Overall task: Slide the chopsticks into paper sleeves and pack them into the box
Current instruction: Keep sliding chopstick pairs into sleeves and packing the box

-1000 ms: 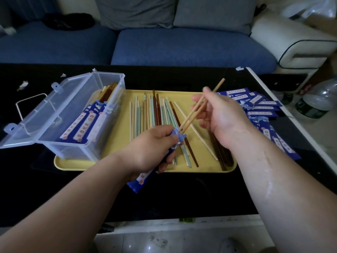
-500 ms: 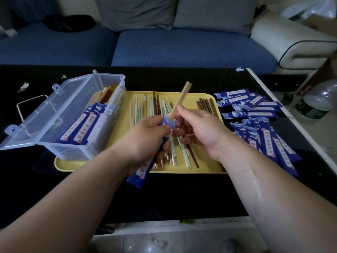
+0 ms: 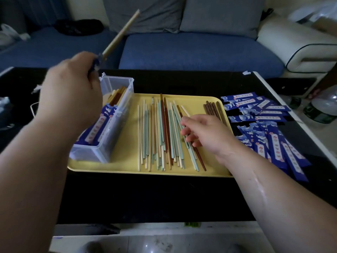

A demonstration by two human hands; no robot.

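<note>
My left hand [image 3: 71, 90] is raised above the clear plastic box [image 3: 116, 125] and grips a blue paper sleeve, from which a tan chopstick pair [image 3: 120, 34] sticks up and away. Most of that sleeve is hidden by the hand. Several sleeved pairs [image 3: 96, 130] lie inside the box. My right hand [image 3: 206, 133] hovers with loosely spread fingers over the loose chopsticks [image 3: 160, 132] on the yellow tray [image 3: 125, 165], its fingertips touching or just above them. It holds nothing that I can see.
Several empty blue sleeves [image 3: 266, 132] lie spread on the black table [image 3: 145, 196] right of the tray. A few dark brown chopsticks [image 3: 213, 110] sit at the tray's right end. A blue sofa [image 3: 191, 52] stands behind the table; bottles [image 3: 322, 108] stand at far right.
My right hand let go of the tan chopsticks and dropped to the loose ones on the tray. My left hand lifted the sleeved pair up and left over the box.
</note>
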